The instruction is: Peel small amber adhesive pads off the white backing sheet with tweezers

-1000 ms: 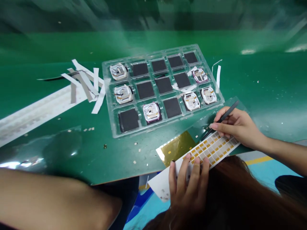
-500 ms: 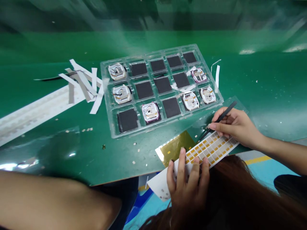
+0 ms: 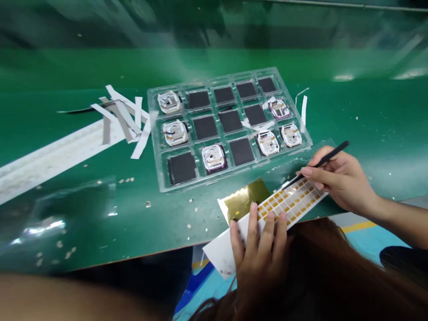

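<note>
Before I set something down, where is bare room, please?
The widest patch seems right of the thin white strip, behind the right hand, with only small specks. Another lies beyond the tray's far edge. It is crowded at the paper pile left of the tray, and around the label sheet beside the left hand.

shows clear, shiny plastic in the tray (image 3: pixel 161 179), matt black squares (image 3: pixel 242 151), smooth, papery white on the label sheet (image 3: pixel 219 249), glossy gold film (image 3: pixel 259 191), dull black tweezers (image 3: pixel 331 153), shiny green counter (image 3: pixel 133 232).
</note>
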Demonstrator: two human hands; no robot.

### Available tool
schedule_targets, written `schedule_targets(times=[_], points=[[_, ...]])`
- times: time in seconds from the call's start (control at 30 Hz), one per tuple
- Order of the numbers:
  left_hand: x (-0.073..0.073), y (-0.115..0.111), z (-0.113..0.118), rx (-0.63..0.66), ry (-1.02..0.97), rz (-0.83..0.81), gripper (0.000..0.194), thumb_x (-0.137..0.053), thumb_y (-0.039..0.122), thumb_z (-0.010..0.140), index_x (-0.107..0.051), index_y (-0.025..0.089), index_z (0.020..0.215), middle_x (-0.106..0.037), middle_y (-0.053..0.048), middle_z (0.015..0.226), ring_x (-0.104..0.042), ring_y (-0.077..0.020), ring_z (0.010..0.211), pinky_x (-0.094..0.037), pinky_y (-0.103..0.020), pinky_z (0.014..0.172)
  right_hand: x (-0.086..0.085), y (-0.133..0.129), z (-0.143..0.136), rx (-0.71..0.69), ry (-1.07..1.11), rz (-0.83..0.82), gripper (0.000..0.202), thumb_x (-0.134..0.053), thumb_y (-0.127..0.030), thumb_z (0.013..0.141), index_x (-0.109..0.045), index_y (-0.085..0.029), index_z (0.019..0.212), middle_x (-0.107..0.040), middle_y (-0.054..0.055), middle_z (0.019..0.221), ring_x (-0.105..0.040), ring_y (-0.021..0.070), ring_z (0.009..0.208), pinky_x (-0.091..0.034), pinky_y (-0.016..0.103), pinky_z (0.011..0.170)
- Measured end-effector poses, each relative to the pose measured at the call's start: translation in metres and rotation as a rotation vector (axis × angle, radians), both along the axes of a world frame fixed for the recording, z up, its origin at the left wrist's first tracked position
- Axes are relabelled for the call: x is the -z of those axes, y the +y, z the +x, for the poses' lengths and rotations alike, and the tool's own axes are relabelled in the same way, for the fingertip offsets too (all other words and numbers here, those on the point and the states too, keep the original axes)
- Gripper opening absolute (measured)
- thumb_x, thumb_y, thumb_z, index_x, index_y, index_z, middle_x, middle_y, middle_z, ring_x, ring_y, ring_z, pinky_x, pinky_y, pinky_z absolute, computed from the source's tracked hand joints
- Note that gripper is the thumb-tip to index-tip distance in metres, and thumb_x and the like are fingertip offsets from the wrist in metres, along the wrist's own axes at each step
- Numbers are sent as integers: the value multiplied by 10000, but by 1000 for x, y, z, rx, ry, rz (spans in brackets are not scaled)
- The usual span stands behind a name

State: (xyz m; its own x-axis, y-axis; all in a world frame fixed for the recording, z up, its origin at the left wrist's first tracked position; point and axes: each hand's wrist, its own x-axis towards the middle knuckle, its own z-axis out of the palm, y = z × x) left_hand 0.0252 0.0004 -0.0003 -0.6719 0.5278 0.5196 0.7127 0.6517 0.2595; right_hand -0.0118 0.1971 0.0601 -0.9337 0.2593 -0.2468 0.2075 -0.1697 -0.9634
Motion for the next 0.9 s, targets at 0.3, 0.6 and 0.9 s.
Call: schedule_targets(times=[0.3, 0.6, 0.9], points=[[0, -6, -1, 55, 38, -37, 340, -560, 295, 852, -608, 117, 1138, -668, -76, 1014, -561, -267, 1097, -248, -532, 1106, 6, -2, 7, -123, -88, 32, 238, -755, -243, 711, -527, -179, 703, -511, -72, 492, -439, 55, 386, -357, 182, 356], [-1, -9, -4, 108, 97, -101, 334, -558, 277, 857, -608, 100, 1135, -662, -83, 1024, -569, -263, 1084, -244, -553, 1105, 7, -3, 5, -173, -95, 13, 241, -761, -235, 714, -529, -171, 706, -508, -74, 497, -452, 47, 404, -357, 159, 363], [0, -3, -1, 42, 75, -28, 273, -499, 188, 877, -621, 103, 1106, -664, -72, 1013, -559, -256, 1092, -281, -548, 1088, 6, -2, 1, -193, -135, 43, 287, -772, -304, 695, -516, -175, 702, -498, -70, 464, -447, 60, 384, -332, 169, 342]])
